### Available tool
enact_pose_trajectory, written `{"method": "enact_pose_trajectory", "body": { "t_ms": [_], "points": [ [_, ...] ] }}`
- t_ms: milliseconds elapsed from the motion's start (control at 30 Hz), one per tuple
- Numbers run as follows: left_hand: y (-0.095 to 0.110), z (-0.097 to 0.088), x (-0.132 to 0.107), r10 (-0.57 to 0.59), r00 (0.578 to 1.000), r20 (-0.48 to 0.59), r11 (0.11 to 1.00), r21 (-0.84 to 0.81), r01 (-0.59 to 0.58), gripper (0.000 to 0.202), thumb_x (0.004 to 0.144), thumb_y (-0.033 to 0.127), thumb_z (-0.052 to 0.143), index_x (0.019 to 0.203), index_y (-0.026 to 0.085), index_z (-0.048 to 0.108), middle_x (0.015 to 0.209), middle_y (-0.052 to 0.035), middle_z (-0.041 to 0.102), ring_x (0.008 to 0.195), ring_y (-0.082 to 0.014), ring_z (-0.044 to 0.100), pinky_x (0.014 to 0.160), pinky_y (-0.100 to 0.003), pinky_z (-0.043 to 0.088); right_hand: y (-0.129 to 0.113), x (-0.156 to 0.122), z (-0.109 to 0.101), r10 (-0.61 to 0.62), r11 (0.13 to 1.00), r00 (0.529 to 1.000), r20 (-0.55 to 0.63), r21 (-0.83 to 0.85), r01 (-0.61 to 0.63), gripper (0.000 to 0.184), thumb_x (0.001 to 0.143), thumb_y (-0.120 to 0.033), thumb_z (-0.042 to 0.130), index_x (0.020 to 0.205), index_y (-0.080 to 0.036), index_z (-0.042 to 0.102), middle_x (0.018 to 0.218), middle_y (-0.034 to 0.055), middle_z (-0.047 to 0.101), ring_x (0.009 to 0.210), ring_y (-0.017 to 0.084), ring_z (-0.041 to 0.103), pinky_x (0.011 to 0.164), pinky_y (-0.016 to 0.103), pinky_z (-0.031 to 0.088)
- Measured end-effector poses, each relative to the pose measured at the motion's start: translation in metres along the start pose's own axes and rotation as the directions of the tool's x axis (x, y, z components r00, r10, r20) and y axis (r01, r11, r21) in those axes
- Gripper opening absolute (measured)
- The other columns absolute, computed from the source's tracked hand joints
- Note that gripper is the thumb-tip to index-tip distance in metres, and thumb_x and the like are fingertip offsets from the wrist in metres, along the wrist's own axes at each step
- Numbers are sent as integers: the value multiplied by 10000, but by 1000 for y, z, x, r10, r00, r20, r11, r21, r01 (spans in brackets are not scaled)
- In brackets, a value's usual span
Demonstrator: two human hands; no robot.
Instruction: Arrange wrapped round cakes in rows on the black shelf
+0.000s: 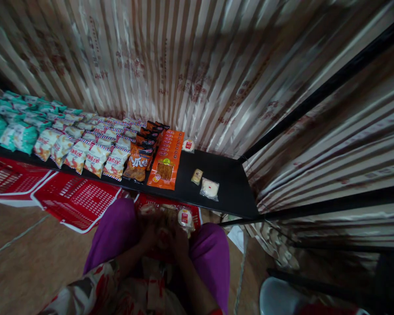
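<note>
Low between my knees, my left hand [149, 237] and my right hand [180, 241] come together in deep shadow. Their fingers look closed around a small roundish object [164, 238] with a reddish tint, too dark and blurred to name. Just beyond them, a red basket [197, 213] holds several wrapped items, among them a round white packet with a red label [185, 217]. On the black shelf [231, 175] above lie a small yellowish packet [197, 176], a round white wrapped piece [210, 189] and another white packet with a red label [188, 145].
Left along the shelf stand an orange snack bag [166, 164], brown bags [138, 164], rows of white bags [96, 158] and teal bags [24, 135]. Red baskets [75, 197] sit on the floor below. A striped curtain [134, 57] and black poles [315, 96] border the shelf.
</note>
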State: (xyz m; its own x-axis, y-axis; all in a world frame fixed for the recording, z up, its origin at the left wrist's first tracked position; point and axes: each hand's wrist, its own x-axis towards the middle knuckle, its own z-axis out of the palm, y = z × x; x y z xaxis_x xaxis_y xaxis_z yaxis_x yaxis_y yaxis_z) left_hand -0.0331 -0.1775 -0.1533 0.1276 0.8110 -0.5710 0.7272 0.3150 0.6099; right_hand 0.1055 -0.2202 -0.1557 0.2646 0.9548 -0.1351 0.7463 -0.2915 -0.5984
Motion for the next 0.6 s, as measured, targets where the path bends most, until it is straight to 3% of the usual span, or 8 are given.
{"method": "enact_pose_trajectory", "body": {
  "t_ms": [300, 500, 600],
  "points": [
    [23, -9, -20, 35, 999, -30, 995, 97, -32, 206, 869, 283, 399, 926, 156, 552, 935, -84, 665, 855, -173, 629, 728, -242, 417, -7, -3, -6, 3, 995, 1000, -19, 100, -1, 258, 806, -300, 474, 919, -200, 684, 937, 90, 680, 892, 223, 603, 831, 342, 432],
    [30, -25, -22, 150, 985, -81, 984, -82, -157, 293, 858, 287, 416, 1103, 162, 520, 1086, -88, 641, 991, -173, 599, 841, -251, 413, -11, -3, -12, 24, 973, 1000, 16, 230, -27, 307, 804, -381, 483, 952, -189, 673, 947, 96, 686, 887, 221, 627, 812, 334, 459],
    [29, -30, -18, 141, 985, -104, 978, -140, -154, 224, 832, 245, 423, 992, 163, 557, 1001, -72, 660, 937, -174, 609, 812, -258, 430, -7, -2, -8, 45, 939, 999, 27, 340, -51, 348, 798, -402, 483, 1013, -189, 654, 1024, 97, 676, 950, 224, 624, 846, 347, 460]
  ]
}}
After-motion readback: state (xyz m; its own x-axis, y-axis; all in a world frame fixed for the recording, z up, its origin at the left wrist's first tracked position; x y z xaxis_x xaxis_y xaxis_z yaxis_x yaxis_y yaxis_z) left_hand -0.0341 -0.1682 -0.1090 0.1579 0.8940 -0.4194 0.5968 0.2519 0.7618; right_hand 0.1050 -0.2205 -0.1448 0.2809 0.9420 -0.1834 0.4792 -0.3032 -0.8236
